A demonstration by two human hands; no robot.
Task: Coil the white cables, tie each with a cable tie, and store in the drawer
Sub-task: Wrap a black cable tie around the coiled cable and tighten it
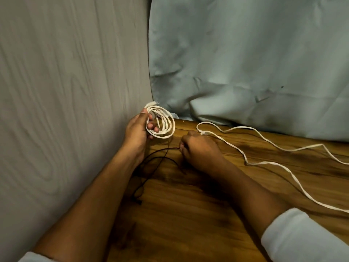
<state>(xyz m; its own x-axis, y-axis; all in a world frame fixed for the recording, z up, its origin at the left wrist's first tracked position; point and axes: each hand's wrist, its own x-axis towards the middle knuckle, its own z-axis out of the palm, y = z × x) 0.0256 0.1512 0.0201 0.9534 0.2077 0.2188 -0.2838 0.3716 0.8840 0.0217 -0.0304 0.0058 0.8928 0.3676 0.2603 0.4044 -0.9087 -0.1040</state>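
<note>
Head view: the white cable [152, 106] is partly wound into a small coil in the left hand [137, 129], thumb and curled fingers gripping its loops above the far left corner of the tabletop [188, 214]. Its loose tail [264, 163] passes through the right hand [200, 150] (a closed fist gripping it) and snakes right across the wood. A thin black cord [164, 149] lies beneath the wrists; a grey-blue cloth [245, 63] hangs behind.

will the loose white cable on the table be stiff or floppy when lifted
Probably floppy: the white cable lies in slack waves across the table. Likely light: the left hand holds its coil with just the fingers. It looks flat, so it should drag rather than roll.
</note>
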